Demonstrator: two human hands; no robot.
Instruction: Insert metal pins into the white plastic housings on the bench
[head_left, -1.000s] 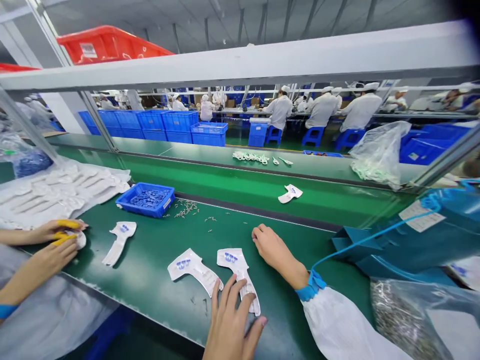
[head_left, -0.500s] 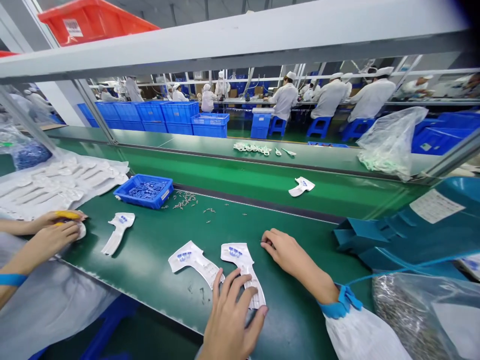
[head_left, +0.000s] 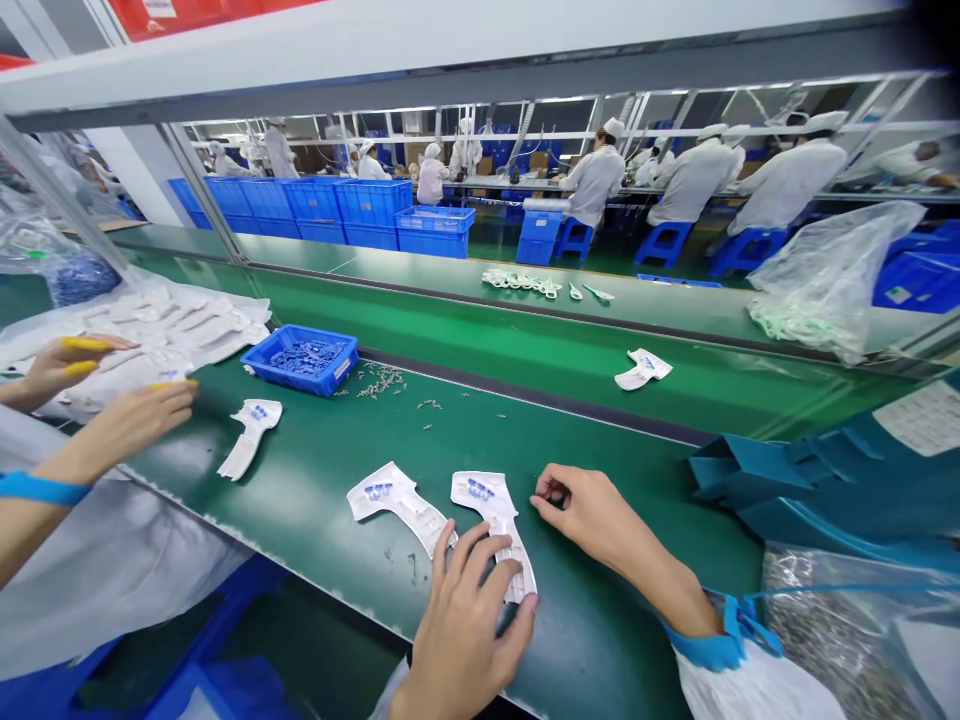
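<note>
My left hand [head_left: 472, 610] lies over a white plastic handle shell [head_left: 517, 560], fingers spread and thumb at its lower right edge. This shell has blue pieces at its broad upper end. Just left of it is a second white shell [head_left: 401, 500] with similar blue pieces, its lower end close to my left fingertips. My right hand [head_left: 589, 510] is to the right of both shells, low over the green table [head_left: 315, 530]. Its thumb and index finger are pinched together; whatever is between them is too small to make out.
Left, a co-worker's hands [head_left: 135, 420] are beside piled white shells [head_left: 172, 320]. A blue tray [head_left: 300, 360] holds small blue parts, near scattered screws [head_left: 379, 380]. Another shell [head_left: 251, 435] lies on the table, one [head_left: 643, 370] on the green belt. Teal bins [head_left: 750, 470] and a screw bag [head_left: 825, 620] stand right.
The view has tilted down and turned slightly left. The co-worker's hands have moved apart, one toward the piled shells. My left hand stays on its shell; my right hand stays pinched beside it.
</note>
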